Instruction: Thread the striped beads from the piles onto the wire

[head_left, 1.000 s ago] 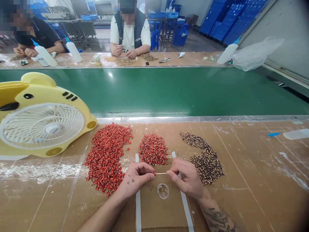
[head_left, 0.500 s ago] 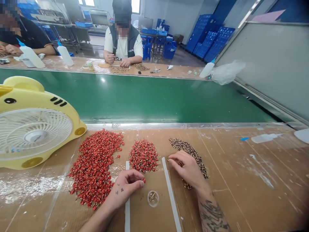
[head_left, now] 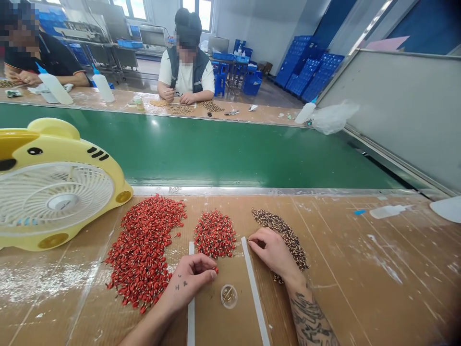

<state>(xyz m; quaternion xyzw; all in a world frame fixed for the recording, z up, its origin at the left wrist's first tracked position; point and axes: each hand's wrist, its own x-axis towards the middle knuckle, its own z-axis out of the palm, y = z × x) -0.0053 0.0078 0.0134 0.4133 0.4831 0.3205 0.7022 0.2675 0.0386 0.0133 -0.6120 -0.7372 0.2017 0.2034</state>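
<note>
My left hand pinches a small red piece between thumb and fingertips, just below the small pile of red pieces. My right hand is closed in a pinch beside the pile of small black-and-tan pieces; what its fingertips hold is too small to make out. Between the hands, a small clear round dish holds a thin stick and a little liquid. A larger heap of red pieces lies left of my left hand.
Two white tape strips run along the cardboard-covered table. A yellow fan stands at left. Beyond lies a green conveyor belt, with two people seated across it. A white squeeze bottle lies at right.
The camera view has tilted and shifted slightly. My right hand's thumb and fingertips have drawn together a little beside the black-and-tan pile. My left hand still pinches the red piece.
</note>
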